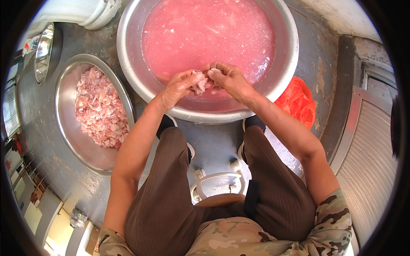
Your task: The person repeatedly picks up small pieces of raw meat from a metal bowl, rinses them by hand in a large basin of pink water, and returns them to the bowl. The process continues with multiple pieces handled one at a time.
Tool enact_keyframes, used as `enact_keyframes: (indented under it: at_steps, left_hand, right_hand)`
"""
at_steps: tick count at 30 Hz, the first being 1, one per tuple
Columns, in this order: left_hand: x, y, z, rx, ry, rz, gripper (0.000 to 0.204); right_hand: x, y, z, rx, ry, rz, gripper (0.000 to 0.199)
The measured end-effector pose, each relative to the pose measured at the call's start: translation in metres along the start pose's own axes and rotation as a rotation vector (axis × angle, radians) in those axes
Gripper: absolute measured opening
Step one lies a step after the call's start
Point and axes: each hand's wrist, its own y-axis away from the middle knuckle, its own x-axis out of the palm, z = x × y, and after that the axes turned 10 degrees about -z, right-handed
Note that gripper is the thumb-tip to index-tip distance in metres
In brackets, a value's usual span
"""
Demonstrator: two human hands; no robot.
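Note:
Both of my hands are over the near side of a large metal basin (292, 51) filled with cloudy pink water (209, 38). My left hand (179, 88) is closed on a small, pale pink piece of raw meat (200, 83), its thumb and fingers pinching it. From the other side, my right hand (228, 80) pinches the same piece, fingers curled and thumb pressed in. Part of the piece is hidden behind the fingers. Pale bits float in the water. To the left, a wide steel bowl (66, 113) holds a heap of raw meat pieces (100, 109).
A red plastic bag (299, 102) lies right of the basin. Another shiny metal bowl (44, 53) leans at the far left. A ridged metal door panel (367, 162) stands on the right. Below me is a seat with a white tubular frame (218, 176).

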Motion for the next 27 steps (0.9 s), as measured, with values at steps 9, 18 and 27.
enact_keyframes:
  at_steps: [9, 18, 27]
  left_hand:
    - [-0.011, 0.001, 0.001, -0.022, 0.378, -0.038, 0.042]
    - [-0.004, -0.001, -0.001, -0.017, 0.399, -0.138, 0.036]
    - [0.003, 0.005, -0.005, -0.002, 0.244, -0.088, 0.029]
  right_hand:
    - [-0.013, 0.0, 0.03, 0.075, -0.117, 0.003, 0.04]
    - [-0.008, -0.013, 0.002, -0.171, 0.268, 0.005, 0.037]
    - [-0.001, -0.016, 0.004, -0.317, 0.313, 0.059, 0.022]
